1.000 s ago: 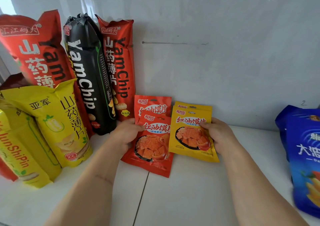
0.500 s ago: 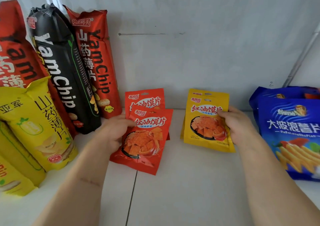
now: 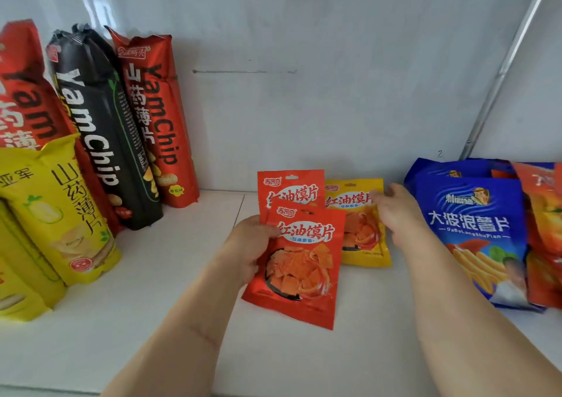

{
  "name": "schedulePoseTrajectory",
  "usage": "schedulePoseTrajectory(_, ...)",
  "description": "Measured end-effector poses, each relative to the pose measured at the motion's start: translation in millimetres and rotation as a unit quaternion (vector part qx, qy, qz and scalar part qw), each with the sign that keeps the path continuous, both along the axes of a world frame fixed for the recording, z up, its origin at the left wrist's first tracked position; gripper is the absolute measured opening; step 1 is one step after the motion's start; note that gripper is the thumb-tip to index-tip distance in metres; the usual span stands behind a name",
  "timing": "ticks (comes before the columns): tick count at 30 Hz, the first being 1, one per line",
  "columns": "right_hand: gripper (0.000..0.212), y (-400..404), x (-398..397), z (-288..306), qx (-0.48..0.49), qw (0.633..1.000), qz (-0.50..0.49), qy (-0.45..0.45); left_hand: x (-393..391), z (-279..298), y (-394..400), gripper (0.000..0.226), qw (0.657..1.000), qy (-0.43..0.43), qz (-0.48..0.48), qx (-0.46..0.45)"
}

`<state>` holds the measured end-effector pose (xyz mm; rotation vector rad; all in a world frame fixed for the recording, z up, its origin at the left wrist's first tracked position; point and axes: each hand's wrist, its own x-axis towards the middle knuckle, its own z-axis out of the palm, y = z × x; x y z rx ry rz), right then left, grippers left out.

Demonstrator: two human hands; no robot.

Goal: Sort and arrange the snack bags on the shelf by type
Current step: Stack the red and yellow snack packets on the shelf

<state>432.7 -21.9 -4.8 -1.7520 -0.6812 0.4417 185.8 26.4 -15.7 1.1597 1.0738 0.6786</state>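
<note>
White shelf point(image 3: 182, 275), contents placed relative to the front red packet point(image 3: 304, 263). Front red packet: mid-shelf, tilted, pinched at its left edge by the left hand point(image 3: 246, 250), thumb on its face. Second red packet point(image 3: 290, 188): directly behind it, upright. Yellow packet point(image 3: 365, 244): just right and behind, partly overlapped; right hand point(image 3: 395, 211) rests on its upper right edge, fingers loosely spread, not gripping it. Blue bags point(image 3: 471, 229): further right. Tall yam chip bags point(image 3: 152, 117): far left, leaning on the wall.
</note>
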Motion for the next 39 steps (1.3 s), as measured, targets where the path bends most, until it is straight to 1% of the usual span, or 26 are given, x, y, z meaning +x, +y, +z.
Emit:
schedulePoseTrajectory(1,0.044,-0.8,2.0,1.7,-0.018,0.999,-0.01,-0.037,6.9,-2.1,-3.3,0.02,1.0,0.001,0.003,0.005)
schedulePoseTrajectory(3,0.05,-4.0,4.2,3.6,-0.038,0.996,-0.011,-0.084,21.0,-5.0,-8.5,0.017,1.0,0.002,0.02,0.013)
schedulePoseTrajectory(6,0.044,-12.6,1.7,3.2,-0.045,0.99,0.007,-0.135,41.6,-5.7,-14.6,0.016,0.998,-0.005,0.053,0.014)
schedulePoseTrajectory(11,0.042,-31.7,6.0,6.6,-0.048,0.971,-0.026,-0.231,70.4,-7.0,-21.8,0.023,0.995,0.013,0.088,0.042)
schedulePoseTrajectory(13,0.039,-40.3,5.0,11.0,-0.054,0.963,-0.017,-0.264,75.0,-1.3,-30.0,0.021,0.991,0.045,0.1,0.078)
schedulePoseTrajectory(14,0.036,-45.5,1.5,12.6,-0.056,0.955,-0.009,-0.289,75.6,0.1,-32.8,0.024,0.986,0.074,0.108,0.105)
schedulePoseTrajectory(15,0.034,-51.1,-4.9,14.2,-0.059,0.946,0.002,-0.32,74.4,0.4,-34.6,0.033,0.977,0.114,0.118,0.136)
schedulePoseTrajectory(17,0.03,-61.8,-22.8,13.4,-0.065,0.917,0.031,-0.392,66.0,3.3,-42.1,0.047,0.946,0.213,0.128,0.21)
schedulePoseTrajectory(18,0.029,-66.9,-33.3,11.0,-0.066,0.9,0.051,-0.428,60.1,3.1,-46.1,0.047,0.921,0.265,0.122,0.256)
schedulePoseTrajectory(19,0.029,-71.1,-44.2,7.5,-0.064,0.883,0.071,-0.46,52.7,1.9,-50.3,0.045,0.892,0.318,0.108,0.303)
schedulePoseTrajectory(21,0.029,-76.7,-65.0,0.7,-0.057,0.852,0.113,-0.509,33.4,-0.2,-59.1,0.039,0.813,0.422,0.079,0.392)
schedulePoseTrajectory(22,0.028,-78.5,-75.1,-1.6,-0.055,0.838,0.135,-0.525,21.3,-1.0,-62.3,0.038,0.771,0.462,0.065,0.434)
schedulePoseTrajectory(23,0.027,-79.4,-84.8,-3.8,-0.058,0.826,0.158,-0.537,7.8,-2.2,-65.4,0.037,0.737,0.487,0.048,0.466)
schedulePoseTrajectory(24,0.026,-79.8,-93.9,-5.9,-0.06,0.814,0.183,-0.548,-6.6,-4.2,-67.8,0.037,0.713,0.502,0.028,0.488)
schedulePoseTrajectory(25,0.026,-79.5,-102.7,-7.5,-0.062,0.803,0.207,-0.556,-22.1,-6.3,-70.4,0.036,0.698,0.509,0.011,0.503)
schedulePoseTrajectory(28,0.027,-78.0,-129.3,-12.0,-0.042,0.788,0.268,-0.553,-67.9,-10.8,-79.0,0.03,0.667,0.514,-0.001,0.539)
schedulePoseTrajectory(31,0.028,-76.2,-164.9,-16.2,-0.025,0.768,0.317,-0.556,-112.8,-18.1,-86.6,0.018,0.642,0.513,0.029,0.568)
schedulePoseTrajectory(33,0.029,-75.6,-194.3,-17.5,-0.02,0.751,0.347,-0.561,-144.7,-21.7,-91.6,0.022,0.637,0.52,0.047,0.568)
schedulePoseTrajectory(35,0.031,-75.3,-225.9,-18.3,-0.014,0.744,0.367,-0.558,-178.9,-23.5,-96.1,0.032,0.633,0.524,0.067,0.567)
schedulePoseTrajectory(39,0.03,-73.7,-297.3,-20.4,0.002,0.753,0.382,-0.536,-256.5,-25.8,-101.9,0.036,0.635,0.523,0.107,0.559)
